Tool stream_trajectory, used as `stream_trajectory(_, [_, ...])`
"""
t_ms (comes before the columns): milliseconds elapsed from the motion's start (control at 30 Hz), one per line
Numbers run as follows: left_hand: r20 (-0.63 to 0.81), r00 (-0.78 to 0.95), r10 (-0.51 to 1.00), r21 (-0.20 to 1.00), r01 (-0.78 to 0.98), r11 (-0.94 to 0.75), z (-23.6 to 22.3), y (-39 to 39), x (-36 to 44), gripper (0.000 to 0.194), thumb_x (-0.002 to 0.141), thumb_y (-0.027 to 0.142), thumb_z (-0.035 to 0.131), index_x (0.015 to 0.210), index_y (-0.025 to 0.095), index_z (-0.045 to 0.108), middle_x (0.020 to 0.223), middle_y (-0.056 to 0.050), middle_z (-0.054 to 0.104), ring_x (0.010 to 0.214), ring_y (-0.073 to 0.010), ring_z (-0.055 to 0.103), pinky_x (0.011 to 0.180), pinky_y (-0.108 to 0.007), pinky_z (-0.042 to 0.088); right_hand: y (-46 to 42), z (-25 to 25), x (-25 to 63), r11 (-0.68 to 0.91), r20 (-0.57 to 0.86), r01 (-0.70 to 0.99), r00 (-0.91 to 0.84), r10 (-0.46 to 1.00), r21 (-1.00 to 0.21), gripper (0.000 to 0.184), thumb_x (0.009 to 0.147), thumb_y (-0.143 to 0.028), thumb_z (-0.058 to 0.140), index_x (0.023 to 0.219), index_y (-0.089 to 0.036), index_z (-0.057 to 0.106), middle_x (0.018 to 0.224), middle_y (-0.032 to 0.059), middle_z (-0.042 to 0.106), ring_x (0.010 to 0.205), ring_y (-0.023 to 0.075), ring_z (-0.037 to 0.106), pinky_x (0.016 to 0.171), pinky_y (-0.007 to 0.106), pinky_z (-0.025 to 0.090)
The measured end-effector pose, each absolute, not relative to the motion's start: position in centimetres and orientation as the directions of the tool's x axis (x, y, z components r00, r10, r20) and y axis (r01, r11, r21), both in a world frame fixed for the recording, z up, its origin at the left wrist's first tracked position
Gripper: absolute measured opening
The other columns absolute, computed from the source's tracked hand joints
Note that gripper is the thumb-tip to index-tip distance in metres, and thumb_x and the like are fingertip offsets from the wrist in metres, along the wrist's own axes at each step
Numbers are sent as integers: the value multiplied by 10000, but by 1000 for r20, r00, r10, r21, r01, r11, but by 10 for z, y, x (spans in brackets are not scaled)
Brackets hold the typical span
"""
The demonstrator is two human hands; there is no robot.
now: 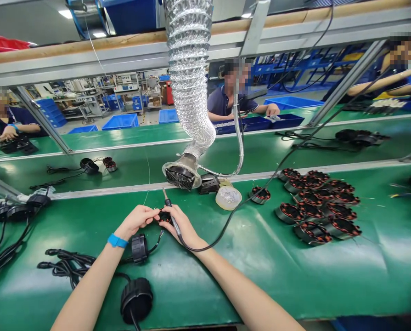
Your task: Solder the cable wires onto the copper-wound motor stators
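Observation:
My left hand [138,221], with a blue band at the wrist, is closed, its thumb and fingers pinching the near-left side of a small motor stator [164,216] with copper windings. A soldering iron [172,218] lies in my right hand [185,228], its tip pointing up and away from me; that hand's fingers also rest against the stator's right side. Much of the stator is hidden by my fingers. Just below my hands a black round housing [139,248] lies on its side with a short cable end. Nearer to me is another black housing [136,299].
Stators [308,209] crowd the right side, with a single stator [260,195] apart. A fume-duct fan [180,176] hangs ahead beside a round translucent container [228,197]. Black cables [65,264] lie left. The iron's cord [226,232] crosses my right forearm. Co-workers sit across the bench.

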State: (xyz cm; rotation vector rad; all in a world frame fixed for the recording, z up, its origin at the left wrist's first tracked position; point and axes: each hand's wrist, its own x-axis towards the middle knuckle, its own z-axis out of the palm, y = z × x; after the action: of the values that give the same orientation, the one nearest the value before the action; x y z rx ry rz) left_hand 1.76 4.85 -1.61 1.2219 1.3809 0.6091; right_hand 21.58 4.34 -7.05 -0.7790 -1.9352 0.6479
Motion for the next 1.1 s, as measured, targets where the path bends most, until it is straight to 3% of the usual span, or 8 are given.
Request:
stream_trajectory(100, [-264,154,952,877,450,170,-19,45,9,530,714,645,670,680,117,631,555,34,472,511,-80,343,498,-239,216,44,-71,217,662,555,265,-379,740,-702,394,861,-222,713,1217,-248,546,1151,66,573,1036,194,597,921,320,494])
stream_trajectory(233, [-212,349,913,892,451,35,-27,45,3,421,739,540,671,748,120,672,692,-15,609,654,-127,479,597,-238,327,45,-72,218,662,551,253,-391,737,-705,357,886,-265,681,1216,-253,545,1163,81,576,1054,215,609,935,352,507])
stream_trajectory(433, [-364,416,834,925,269,270,-26,41,9,353,698,458,687,723,107,684,584,-11,595,409,-47,255,445,-251,118,51,-84,219,667,557,262,-387,735,-698,308,914,-334,622,1204,-255,555,1195,106,590,1106,263,614,942,405,523])
stream_trajectory(600, [-303,402,864,952,94,290,-29,42,16,394,652,457,748,771,83,719,550,-5,568,392,-36,257,439,-259,100,53,-84,213,670,565,252,-381,732,-699,277,923,-346,602,1182,-253,568,1144,101,602,1037,254,636,893,385,541])
stream_trajectory(700, [-332,315,889,943,134,304,-24,39,18,432,679,500,721,786,81,722,515,20,515,398,-39,235,439,-253,104,49,-77,209,661,565,257,-360,743,-705,247,922,-313,600,1159,-245,575,1133,101,599,1030,248,629,901,385,530])
stream_trajectory(867, [-151,144,978,891,447,72,5,32,8,517,832,582,562,728,103,726,553,-19,568,527,-108,430,517,-238,290,48,-71,209,628,550,246,-319,772,-739,319,864,-247,675,1164,-242,568,1102,73,603,1001,219,621,910,366,519])
stream_trajectory(1000, [-91,394,915,791,586,-174,18,18,13,381,777,531,679,871,175,778,830,-45,712,716,-168,573,634,-250,369,50,-69,215,593,525,237,-294,799,-769,340,830,-237,703,1140,-233,566,1083,61,611,997,213,617,897,353,515])
stream_trajectory(1100, [-21,515,857,658,653,-376,13,1,31,321,721,501,766,869,217,788,860,-47,736,754,-193,627,655,-255,372,49,-69,219,587,521,240,-287,804,-773,322,825,-253,701,1118,-226,570,1084,64,621,1002,224,620,908,372,509])
